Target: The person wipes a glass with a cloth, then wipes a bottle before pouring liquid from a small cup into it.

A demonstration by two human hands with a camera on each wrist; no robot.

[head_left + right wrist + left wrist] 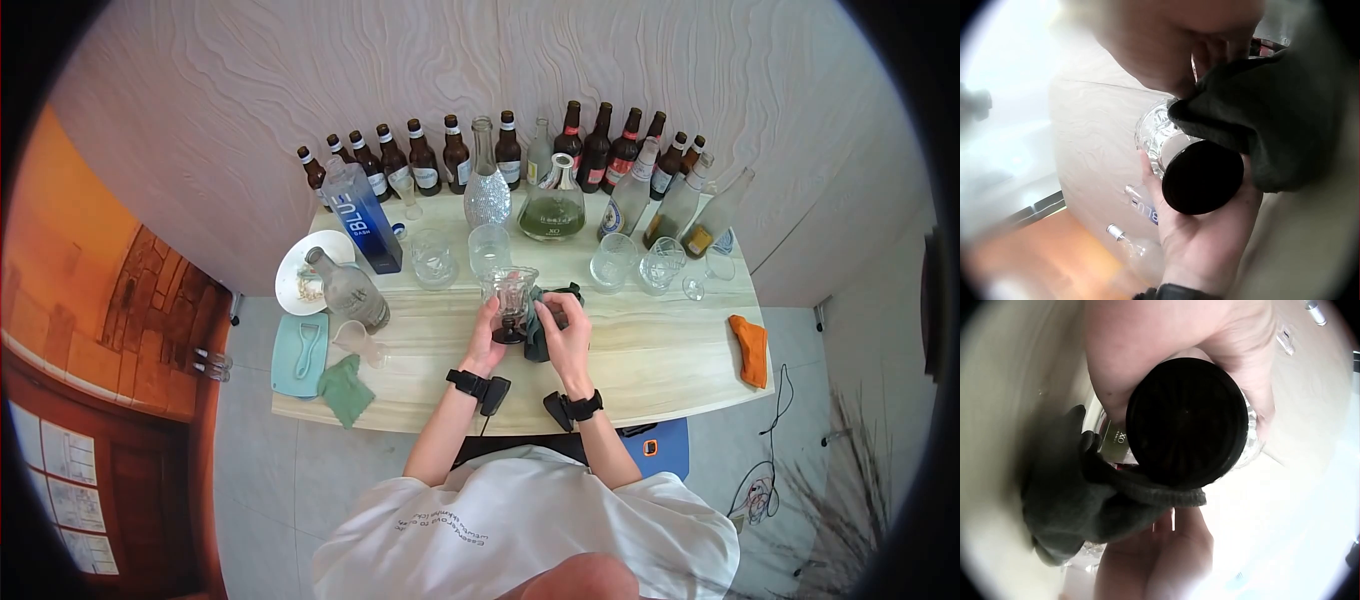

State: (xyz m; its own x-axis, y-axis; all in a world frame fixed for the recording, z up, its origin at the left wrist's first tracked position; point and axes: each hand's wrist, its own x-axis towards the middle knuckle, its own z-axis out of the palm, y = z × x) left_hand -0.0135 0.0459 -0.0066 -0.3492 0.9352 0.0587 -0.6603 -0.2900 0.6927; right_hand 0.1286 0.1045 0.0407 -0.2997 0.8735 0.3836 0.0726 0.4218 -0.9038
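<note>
A clear glass goblet [511,290] with a dark foot is gripped by the left hand [484,340] above the middle of the table. In the left wrist view its round black base [1188,422] faces the camera, the left hand [1179,331] around it. Beside the goblet, the right hand [567,345] pinches a dark green cloth [537,338]. In the right wrist view the cloth [1285,112] hangs from the right hand [1179,37] against the glass, while the left hand [1210,237] supports it from below.
Brown bottles [422,160] line the table's back edge. A blue bottle [365,220], a grey bottle [350,290], a plate [290,265], a teal board [290,370] and a green cloth [346,392] are on the left. Glasses [612,265] stand behind the hands; an orange cloth [748,350] lies right.
</note>
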